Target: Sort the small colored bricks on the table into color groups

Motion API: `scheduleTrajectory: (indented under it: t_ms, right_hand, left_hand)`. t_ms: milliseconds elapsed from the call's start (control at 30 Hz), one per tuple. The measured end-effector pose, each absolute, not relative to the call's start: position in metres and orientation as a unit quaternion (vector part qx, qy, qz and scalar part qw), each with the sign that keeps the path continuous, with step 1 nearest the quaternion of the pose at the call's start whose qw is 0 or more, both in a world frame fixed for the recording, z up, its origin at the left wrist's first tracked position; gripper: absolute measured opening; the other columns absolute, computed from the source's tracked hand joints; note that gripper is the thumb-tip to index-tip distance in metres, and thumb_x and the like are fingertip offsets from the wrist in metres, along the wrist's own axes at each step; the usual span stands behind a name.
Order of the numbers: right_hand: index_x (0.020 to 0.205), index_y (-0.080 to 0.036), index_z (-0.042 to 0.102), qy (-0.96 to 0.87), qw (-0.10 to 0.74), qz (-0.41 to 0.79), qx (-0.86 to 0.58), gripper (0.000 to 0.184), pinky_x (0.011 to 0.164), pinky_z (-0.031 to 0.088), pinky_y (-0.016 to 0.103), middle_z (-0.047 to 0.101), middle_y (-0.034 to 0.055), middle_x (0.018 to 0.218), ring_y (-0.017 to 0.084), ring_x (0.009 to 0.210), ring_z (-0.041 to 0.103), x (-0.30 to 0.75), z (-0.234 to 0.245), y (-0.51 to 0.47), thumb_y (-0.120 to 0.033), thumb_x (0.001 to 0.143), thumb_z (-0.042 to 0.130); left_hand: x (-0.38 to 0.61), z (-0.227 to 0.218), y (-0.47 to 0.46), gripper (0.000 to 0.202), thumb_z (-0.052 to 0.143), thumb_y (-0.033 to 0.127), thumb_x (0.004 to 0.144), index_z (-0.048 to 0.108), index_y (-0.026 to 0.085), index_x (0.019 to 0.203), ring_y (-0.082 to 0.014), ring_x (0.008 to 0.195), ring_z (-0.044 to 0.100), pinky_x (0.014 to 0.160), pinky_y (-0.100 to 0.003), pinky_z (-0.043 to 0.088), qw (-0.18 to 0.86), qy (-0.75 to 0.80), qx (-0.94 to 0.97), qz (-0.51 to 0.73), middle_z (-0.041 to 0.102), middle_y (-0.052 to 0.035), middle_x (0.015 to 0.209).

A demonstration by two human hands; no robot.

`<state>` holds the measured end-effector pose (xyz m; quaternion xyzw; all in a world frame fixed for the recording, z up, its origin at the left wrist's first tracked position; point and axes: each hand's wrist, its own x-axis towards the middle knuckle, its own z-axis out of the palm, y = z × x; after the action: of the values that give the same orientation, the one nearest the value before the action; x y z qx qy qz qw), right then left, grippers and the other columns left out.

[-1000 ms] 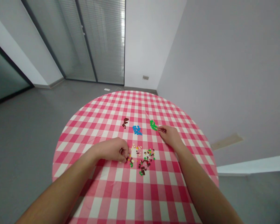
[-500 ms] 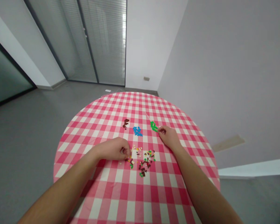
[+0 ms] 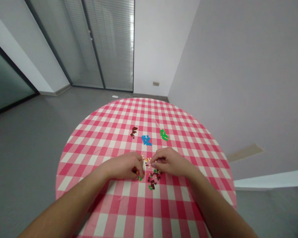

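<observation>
Small building bricks in mixed colours lie scattered on the table between my two hands. My left hand rests at the left side of this scatter, its fingers curled down over a few red, brown and green pieces. At the right side, my right hand has thumb and forefinger pinched together above the pale pieces. Whatever either hand grips is too small or hidden to make out. Farther back lie a brown pile, a blue pile and a green pile of bricks, apart from both hands.
A red and white checked cloth covers the round table. Its curved far edge lies near the wall. Glass doors stand beyond at the left, and grey floor shows beside the table.
My right hand has left the green pile and come back toward me and left, to the mixed bricks. My left hand has shifted slightly right and nearer to me.
</observation>
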<state>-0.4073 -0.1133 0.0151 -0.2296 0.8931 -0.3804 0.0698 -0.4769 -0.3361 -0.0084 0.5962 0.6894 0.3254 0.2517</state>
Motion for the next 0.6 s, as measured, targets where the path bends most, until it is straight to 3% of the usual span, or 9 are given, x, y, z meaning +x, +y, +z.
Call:
scheduleTrajectory:
  t_ms: [367,500,600]
  right_hand:
    - [0.078,-0.02,0.075,0.883,0.127,-0.371,-0.257,0.018,0.056,0.043,0.021,0.072,-0.0001,0.069,0.011,0.056,0.06,-0.405,0.008,-0.12,-0.011,0.08,0.06]
    - [0.078,-0.02,0.076,0.891,0.101,-0.373,-0.24,0.017,0.057,0.044,0.022,0.072,0.0006,0.07,0.012,0.059,0.061,-0.411,0.002,-0.118,-0.013,0.081,0.06]
    - [0.08,-0.019,0.076,0.903,0.041,-0.381,-0.194,0.016,0.06,0.044,0.023,0.072,0.0021,0.073,0.013,0.064,0.063,-0.417,-0.005,-0.117,-0.016,0.082,0.061]
  left_hand:
    - [-0.479,-0.011,-0.332,0.018,0.066,0.001,0.072,0.069,0.018,0.065,-0.0165,0.075,0.058,0.072,-0.028,0.043,0.253,0.701,0.598,0.295,0.066,-0.0014,0.07]
    - [-0.483,-0.007,-0.335,0.014,0.066,0.008,0.078,0.069,0.019,0.069,-0.017,0.08,0.06,0.075,-0.028,0.045,0.257,0.705,0.581,0.315,0.068,-0.0024,0.077]
    - [-0.489,-0.005,-0.34,0.008,0.064,0.015,0.082,0.071,0.019,0.081,-0.0175,0.086,0.063,0.081,-0.03,0.047,0.255,0.725,0.518,0.375,0.071,-0.0032,0.088]
